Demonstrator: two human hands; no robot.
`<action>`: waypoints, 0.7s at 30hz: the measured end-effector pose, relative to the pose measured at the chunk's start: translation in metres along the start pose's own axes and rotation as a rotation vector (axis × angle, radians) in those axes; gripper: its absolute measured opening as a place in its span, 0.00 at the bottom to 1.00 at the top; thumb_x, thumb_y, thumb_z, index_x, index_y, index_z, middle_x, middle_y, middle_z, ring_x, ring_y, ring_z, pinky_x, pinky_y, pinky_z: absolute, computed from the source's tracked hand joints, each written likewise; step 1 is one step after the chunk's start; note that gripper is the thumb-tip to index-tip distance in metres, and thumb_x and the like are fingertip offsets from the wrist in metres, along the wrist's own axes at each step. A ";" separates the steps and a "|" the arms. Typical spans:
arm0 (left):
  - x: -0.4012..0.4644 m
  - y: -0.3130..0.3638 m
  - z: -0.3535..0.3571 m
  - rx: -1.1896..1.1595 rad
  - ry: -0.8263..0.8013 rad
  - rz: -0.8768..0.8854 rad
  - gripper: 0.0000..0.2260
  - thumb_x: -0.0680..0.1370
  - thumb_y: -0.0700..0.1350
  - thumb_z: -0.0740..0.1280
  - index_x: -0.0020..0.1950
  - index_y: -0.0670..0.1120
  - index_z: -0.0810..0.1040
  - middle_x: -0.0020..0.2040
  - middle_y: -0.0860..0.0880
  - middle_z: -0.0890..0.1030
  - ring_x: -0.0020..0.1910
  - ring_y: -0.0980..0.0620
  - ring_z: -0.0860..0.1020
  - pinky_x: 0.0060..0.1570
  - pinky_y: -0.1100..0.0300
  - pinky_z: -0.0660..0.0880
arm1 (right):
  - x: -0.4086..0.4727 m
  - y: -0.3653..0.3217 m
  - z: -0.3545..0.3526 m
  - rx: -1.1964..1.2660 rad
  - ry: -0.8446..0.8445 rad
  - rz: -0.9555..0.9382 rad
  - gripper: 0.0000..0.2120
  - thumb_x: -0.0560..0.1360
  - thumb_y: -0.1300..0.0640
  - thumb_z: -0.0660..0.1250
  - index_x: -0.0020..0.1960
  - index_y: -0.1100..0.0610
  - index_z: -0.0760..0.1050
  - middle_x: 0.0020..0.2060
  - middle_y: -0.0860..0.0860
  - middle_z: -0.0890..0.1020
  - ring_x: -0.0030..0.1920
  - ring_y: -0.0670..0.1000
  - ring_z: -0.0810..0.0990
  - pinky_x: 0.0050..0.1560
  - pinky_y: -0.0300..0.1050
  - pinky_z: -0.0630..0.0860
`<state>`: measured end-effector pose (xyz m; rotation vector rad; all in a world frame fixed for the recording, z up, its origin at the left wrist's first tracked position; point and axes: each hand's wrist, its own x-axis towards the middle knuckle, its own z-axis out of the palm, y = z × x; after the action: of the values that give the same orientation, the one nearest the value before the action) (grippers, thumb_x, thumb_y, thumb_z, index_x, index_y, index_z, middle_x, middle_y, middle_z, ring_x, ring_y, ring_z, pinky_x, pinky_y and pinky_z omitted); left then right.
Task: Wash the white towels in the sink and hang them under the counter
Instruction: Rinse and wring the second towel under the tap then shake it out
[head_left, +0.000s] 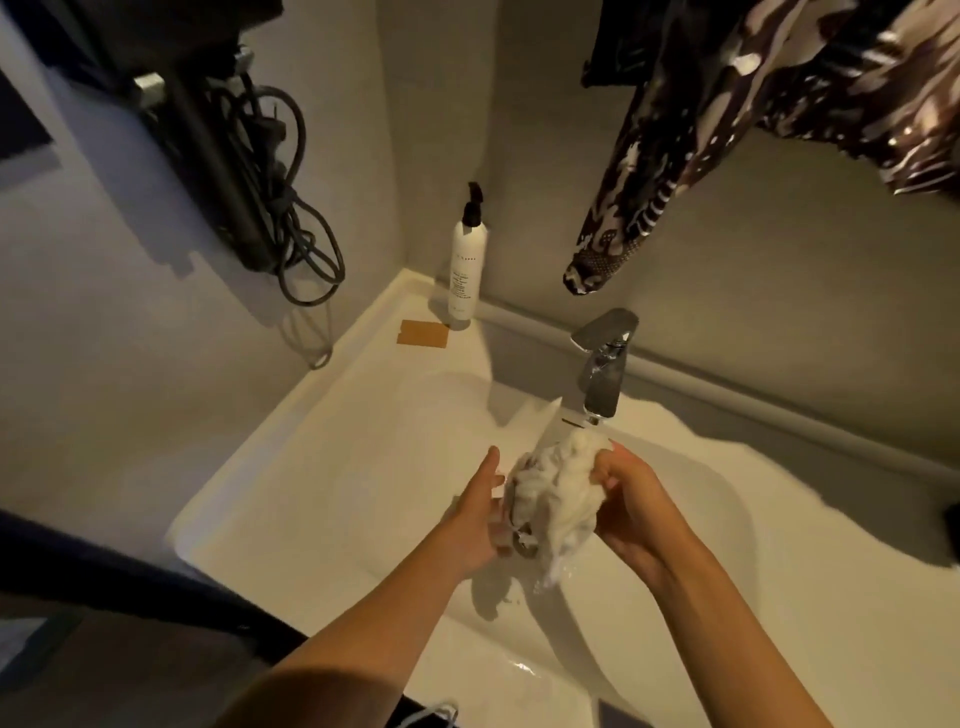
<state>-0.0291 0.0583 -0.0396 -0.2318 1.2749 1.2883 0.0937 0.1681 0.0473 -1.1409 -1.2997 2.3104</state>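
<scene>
A bunched, wet white towel (558, 493) hangs over the white sink (322, 457), right under the spout of the chrome faucet (605, 364), from which water runs. My right hand (631, 506) grips the towel's right side. My left hand (475, 514) is flat against its left side, fingers stretched out, a little blurred. The drain is partly hidden behind the towel.
A white pump bottle (466, 267) and a brown card (422, 333) stand on the sink's back left ledge. Black cables (291, 218) hang on the left wall. A dark patterned cloth (675, 145) hangs above the faucet. A dark counter edge (104, 577) runs at lower left.
</scene>
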 end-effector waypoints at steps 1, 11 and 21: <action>-0.002 0.008 0.003 -0.054 -0.073 0.016 0.34 0.76 0.72 0.56 0.70 0.50 0.76 0.64 0.42 0.81 0.58 0.41 0.80 0.57 0.47 0.75 | -0.001 -0.004 0.005 0.020 -0.021 0.018 0.06 0.59 0.64 0.62 0.35 0.58 0.73 0.39 0.58 0.67 0.42 0.58 0.67 0.38 0.46 0.66; -0.014 0.068 0.024 0.282 -0.306 0.153 0.34 0.67 0.64 0.76 0.63 0.42 0.80 0.57 0.35 0.80 0.49 0.39 0.81 0.52 0.44 0.78 | 0.020 0.019 0.036 -0.626 0.358 -0.316 0.12 0.74 0.62 0.70 0.57 0.58 0.75 0.50 0.53 0.81 0.47 0.50 0.81 0.48 0.40 0.79; -0.008 0.064 0.044 0.292 -0.078 0.270 0.26 0.65 0.60 0.72 0.54 0.42 0.82 0.47 0.36 0.85 0.44 0.41 0.84 0.47 0.50 0.79 | 0.024 0.069 0.000 0.526 0.165 0.293 0.31 0.74 0.35 0.65 0.64 0.59 0.78 0.59 0.61 0.83 0.62 0.64 0.79 0.65 0.64 0.72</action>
<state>-0.0534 0.1092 0.0144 0.2028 1.4423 1.3023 0.0881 0.1420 -0.0202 -1.3513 -0.4403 2.4719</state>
